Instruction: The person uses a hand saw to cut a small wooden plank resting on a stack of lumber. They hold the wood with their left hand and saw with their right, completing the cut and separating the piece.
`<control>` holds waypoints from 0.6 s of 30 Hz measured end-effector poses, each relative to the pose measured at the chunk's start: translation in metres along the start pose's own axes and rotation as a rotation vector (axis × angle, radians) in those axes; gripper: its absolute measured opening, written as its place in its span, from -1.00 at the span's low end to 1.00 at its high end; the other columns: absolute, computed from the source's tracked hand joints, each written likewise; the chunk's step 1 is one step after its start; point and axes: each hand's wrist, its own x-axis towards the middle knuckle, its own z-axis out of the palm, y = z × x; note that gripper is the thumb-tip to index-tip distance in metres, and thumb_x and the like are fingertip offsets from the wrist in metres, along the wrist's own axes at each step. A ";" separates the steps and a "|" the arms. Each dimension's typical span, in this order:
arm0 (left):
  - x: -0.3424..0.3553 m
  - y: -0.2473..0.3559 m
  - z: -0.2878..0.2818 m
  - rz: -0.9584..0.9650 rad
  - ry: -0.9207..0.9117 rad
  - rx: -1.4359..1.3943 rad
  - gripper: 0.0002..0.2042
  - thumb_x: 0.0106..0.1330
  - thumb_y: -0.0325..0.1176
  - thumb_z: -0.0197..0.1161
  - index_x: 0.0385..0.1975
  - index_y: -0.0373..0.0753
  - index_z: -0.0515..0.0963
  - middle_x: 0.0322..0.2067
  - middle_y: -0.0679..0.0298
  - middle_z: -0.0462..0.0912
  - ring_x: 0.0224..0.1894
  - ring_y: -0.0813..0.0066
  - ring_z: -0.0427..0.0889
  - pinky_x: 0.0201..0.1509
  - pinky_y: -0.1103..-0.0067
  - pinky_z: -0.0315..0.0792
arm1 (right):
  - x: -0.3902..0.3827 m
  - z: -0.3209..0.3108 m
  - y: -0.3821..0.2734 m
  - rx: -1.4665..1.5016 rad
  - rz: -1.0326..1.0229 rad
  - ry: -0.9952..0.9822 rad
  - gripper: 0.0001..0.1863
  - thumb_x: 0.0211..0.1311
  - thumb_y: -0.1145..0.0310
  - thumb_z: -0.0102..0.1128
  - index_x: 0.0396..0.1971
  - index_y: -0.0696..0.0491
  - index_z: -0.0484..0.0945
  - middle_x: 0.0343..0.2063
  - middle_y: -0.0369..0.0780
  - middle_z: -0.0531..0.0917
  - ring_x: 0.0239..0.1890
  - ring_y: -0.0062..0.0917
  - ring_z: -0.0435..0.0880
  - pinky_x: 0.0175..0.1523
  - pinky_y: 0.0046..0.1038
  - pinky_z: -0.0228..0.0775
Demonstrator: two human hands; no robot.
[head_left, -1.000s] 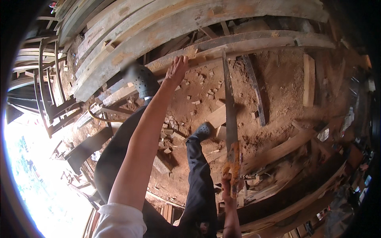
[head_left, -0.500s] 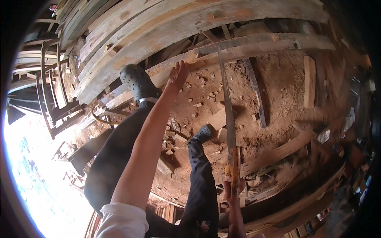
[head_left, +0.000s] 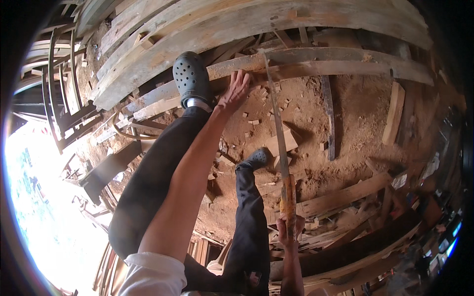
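A long wooden beam (head_left: 340,66) lies across the far side of the ground, its upper face dusted with sawdust. My left hand (head_left: 237,90) is closed over the beam's near edge, fingers curled down on the wood. In my right hand (head_left: 290,227) is the orange-brown handle of a handsaw (head_left: 278,126). Its long blade points away from me, and the far end meets the beam to the right of my left hand. My left foot, in a grey clog (head_left: 191,76), stands on the beam beside that hand.
Stacked planks (head_left: 247,24) lie beyond the beam. My other clog (head_left: 258,158) rests on the dirt next to a wooden block (head_left: 283,143), with small offcuts scattered around. A dark strip (head_left: 328,118) and a short board (head_left: 394,113) lie to the right.
The saw and my right hand have moved slightly away from me, toward the beam. My left hand's fingers look more curled over the edge. The whole view has also shifted a little.
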 end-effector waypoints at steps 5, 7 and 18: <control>0.002 -0.008 -0.016 0.052 0.077 -0.291 -0.72 0.18 -0.44 0.25 -0.11 -0.31 0.44 -0.14 0.03 0.47 -0.03 -0.02 0.44 0.07 0.20 0.37 | 0.015 -0.008 -0.010 -0.431 -0.244 -0.041 -0.72 0.18 0.47 0.25 -0.13 0.09 0.43 -0.33 -0.17 0.41 -0.28 -0.33 0.43 -0.21 -0.29 0.27; 0.003 -0.005 -0.023 0.050 0.114 -0.323 -0.72 0.15 -0.48 0.26 -0.12 -0.31 0.49 -0.21 0.07 0.54 -0.08 0.02 0.50 0.03 0.23 0.41 | 0.017 -0.013 -0.014 -0.504 -0.289 -0.023 -0.72 0.20 0.47 0.25 -0.11 0.09 0.43 -0.29 -0.14 0.40 -0.22 -0.29 0.40 -0.16 -0.26 0.25; 0.029 0.014 -0.033 -0.196 0.262 -0.611 -0.82 0.24 -0.45 0.25 -0.19 -0.32 0.65 -0.40 0.02 0.63 -0.34 0.12 0.65 -0.26 0.36 0.48 | -0.008 -0.034 0.003 -0.015 -0.151 0.154 -0.54 0.21 0.52 0.23 0.12 0.09 0.37 -0.34 -0.19 0.53 -0.42 -0.37 0.48 -0.40 -0.30 0.33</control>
